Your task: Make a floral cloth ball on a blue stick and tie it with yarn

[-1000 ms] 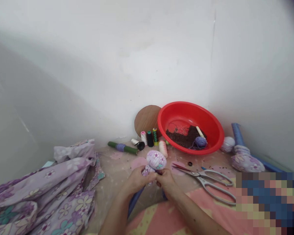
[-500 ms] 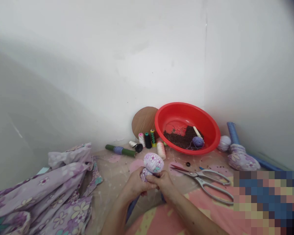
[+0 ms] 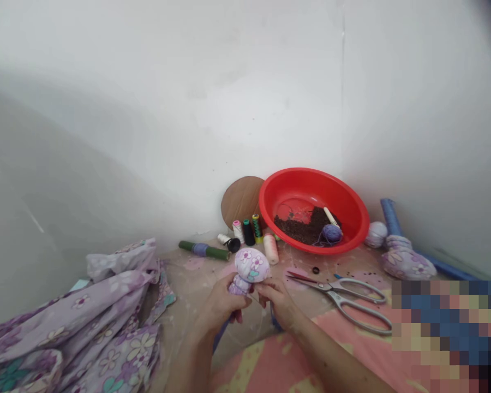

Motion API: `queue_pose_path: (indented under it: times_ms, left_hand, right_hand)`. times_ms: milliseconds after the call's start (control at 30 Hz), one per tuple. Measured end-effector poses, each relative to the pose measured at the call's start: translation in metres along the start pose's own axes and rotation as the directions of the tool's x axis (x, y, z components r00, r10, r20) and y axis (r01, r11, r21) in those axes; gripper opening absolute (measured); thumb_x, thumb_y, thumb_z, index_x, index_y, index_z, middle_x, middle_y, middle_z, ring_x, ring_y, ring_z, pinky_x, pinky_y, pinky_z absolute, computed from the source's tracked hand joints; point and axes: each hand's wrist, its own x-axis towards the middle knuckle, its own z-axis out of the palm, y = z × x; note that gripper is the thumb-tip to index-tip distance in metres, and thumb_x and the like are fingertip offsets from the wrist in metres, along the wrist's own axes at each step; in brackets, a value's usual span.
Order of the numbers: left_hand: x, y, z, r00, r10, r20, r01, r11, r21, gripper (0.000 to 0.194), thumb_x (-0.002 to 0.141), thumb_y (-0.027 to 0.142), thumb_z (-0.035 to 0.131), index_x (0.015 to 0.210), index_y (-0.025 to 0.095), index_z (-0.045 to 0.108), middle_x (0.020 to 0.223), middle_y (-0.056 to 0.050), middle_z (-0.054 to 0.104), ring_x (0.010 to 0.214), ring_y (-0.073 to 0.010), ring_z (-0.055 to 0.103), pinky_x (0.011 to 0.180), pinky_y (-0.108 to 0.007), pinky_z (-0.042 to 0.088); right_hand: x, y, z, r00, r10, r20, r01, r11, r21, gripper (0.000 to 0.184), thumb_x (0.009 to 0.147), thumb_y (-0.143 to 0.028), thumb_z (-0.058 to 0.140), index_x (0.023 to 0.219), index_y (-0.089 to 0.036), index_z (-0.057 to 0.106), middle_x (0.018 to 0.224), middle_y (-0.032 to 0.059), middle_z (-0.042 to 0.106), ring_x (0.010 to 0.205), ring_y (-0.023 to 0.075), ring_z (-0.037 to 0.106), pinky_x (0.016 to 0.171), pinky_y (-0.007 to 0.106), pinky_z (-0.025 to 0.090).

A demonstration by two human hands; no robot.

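A round, padded head of lilac flowered cloth (image 3: 251,264) stands up from my hands, its gathered neck bound below. My left hand (image 3: 225,305) is closed round that neck, and a blue stick-like part shows beneath it. At the lower right edge of the padded head, the fingers of my right hand (image 3: 276,297) are pinched together; what lies between them is too small to make out. Right of my hands lie large scissors (image 3: 331,289) with grey handles, blades apart.
Behind are several thread spools (image 3: 249,232), a green stick wound with purple yarn (image 3: 202,250), a cardboard disc (image 3: 239,202) and a red basin (image 3: 315,180) holding dark grains. Flowered cloth (image 3: 106,311) is heaped left. A similar padded piece (image 3: 407,265) lies right, beside a white yarn ball (image 3: 377,233).
The padded head has tilted and shifted slightly left. My right hand has moved from the neck to the head's lower right edge, a little apart from my left.
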Motion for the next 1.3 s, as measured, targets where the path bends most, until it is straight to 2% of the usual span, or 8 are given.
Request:
queue_pose_path:
  times_ms: [67, 167, 400, 667, 867, 1000, 1167, 1300]
  left_hand:
    - [-0.001, -0.001, -0.003, 1.000, 0.003, 0.001, -0.003, 0.999, -0.041, 0.032, 0.058, 0.017, 0.053, 0.089, 0.015, 0.049, 0.076, -0.001, 0.059, 0.032, -0.0033, 0.041, 0.030, -0.016, 0.031]
    - [-0.001, 0.000, -0.005, 0.999, -0.037, -0.037, 0.035, 0.998, -0.046, 0.032, 0.058, 0.018, 0.053, 0.089, 0.014, 0.049, 0.064, 0.002, 0.056, 0.030, -0.0030, 0.037, 0.029, -0.016, 0.028]
    - [0.000, 0.001, -0.009, 0.990, -0.081, -0.113, 0.073, 0.994, -0.079, 0.030, 0.052, 0.013, 0.053, 0.082, 0.013, 0.050, 0.045, 0.009, 0.042, 0.029, -0.0030, 0.030, 0.028, -0.015, 0.023]
    - [0.006, -0.014, -0.017, 0.975, -0.141, -0.175, 0.133, 0.990, -0.054, 0.021, 0.052, 0.015, 0.052, 0.072, 0.014, 0.047, 0.035, 0.009, 0.037, 0.028, -0.0048, 0.030, 0.029, -0.016, 0.022]
    - [0.004, -0.013, -0.019, 0.974, -0.165, -0.158, 0.159, 0.986, -0.045, 0.018, 0.053, 0.017, 0.050, 0.070, 0.015, 0.045, 0.034, 0.009, 0.037, 0.029, -0.0055, 0.030, 0.031, -0.017, 0.021]
    - [0.003, -0.012, -0.019, 0.978, -0.137, -0.154, 0.134, 0.991, -0.031, 0.016, 0.053, 0.017, 0.051, 0.067, 0.015, 0.045, 0.037, 0.008, 0.038, 0.030, -0.0049, 0.030, 0.031, -0.017, 0.021]
    - [0.006, -0.016, -0.019, 0.980, -0.100, -0.173, 0.103, 0.995, 0.008, 0.013, 0.055, 0.019, 0.052, 0.066, 0.015, 0.046, 0.039, 0.008, 0.038, 0.031, -0.0042, 0.029, 0.031, -0.017, 0.021]
    - [0.008, -0.020, -0.019, 0.977, -0.070, -0.200, 0.072, 0.997, 0.004, 0.012, 0.054, 0.016, 0.052, 0.064, 0.015, 0.045, 0.038, 0.008, 0.037, 0.031, -0.0040, 0.028, 0.031, -0.017, 0.022]
  right_hand:
    - [0.001, 0.001, 0.001, 1.000, 0.025, -0.017, -0.024, 0.999, 0.030, 0.021, 0.065, -0.031, 0.055, 0.058, -0.013, 0.062, 0.042, -0.0043, 0.038, 0.041, 0.0072, 0.031, 0.043, 0.021, 0.024]
    - [0.002, 0.004, 0.004, 0.998, 0.048, -0.036, -0.046, 0.997, 0.063, 0.025, 0.068, -0.034, 0.054, 0.072, -0.013, 0.066, 0.044, -0.0048, 0.037, 0.041, 0.0070, 0.031, 0.042, 0.021, 0.025]
    - [0.003, 0.012, 0.004, 0.986, 0.063, -0.157, -0.021, 0.967, 0.252, 0.025, 0.068, -0.037, 0.056, 0.065, -0.013, 0.063, 0.042, -0.0080, 0.026, 0.040, 0.0060, 0.024, 0.044, 0.022, 0.030]
    - [-0.004, -0.002, 0.012, 0.966, 0.083, -0.246, 0.005, 0.942, 0.336, 0.027, 0.068, -0.038, 0.058, 0.073, -0.012, 0.063, 0.040, -0.0099, 0.022, 0.039, 0.0063, 0.022, 0.049, 0.025, 0.033]
    - [-0.011, -0.006, 0.016, 0.976, -0.025, -0.218, 0.070, 0.978, 0.197, 0.027, 0.073, -0.039, 0.051, 0.063, -0.015, 0.059, 0.041, -0.0075, 0.027, 0.045, 0.0088, 0.033, 0.054, 0.024, 0.033]
    - [-0.021, -0.018, 0.024, 0.984, -0.114, -0.137, 0.106, 0.993, -0.059, 0.035, 0.075, -0.038, 0.048, 0.048, -0.015, 0.047, 0.048, -0.0040, 0.033, 0.050, 0.0091, 0.035, 0.051, 0.022, 0.028]
    - [-0.030, -0.029, 0.035, 0.987, -0.157, -0.040, 0.143, 0.962, -0.234, 0.037, 0.075, -0.040, 0.044, 0.047, -0.016, 0.040, 0.048, -0.0034, 0.031, 0.048, 0.0090, 0.032, 0.045, 0.021, 0.024]
    - [-0.033, -0.028, 0.041, 0.978, -0.209, 0.015, 0.204, 0.931, -0.303, 0.034, 0.079, -0.034, 0.040, 0.052, -0.015, 0.048, 0.048, -0.0036, 0.031, 0.046, 0.0085, 0.031, 0.044, 0.020, 0.025]
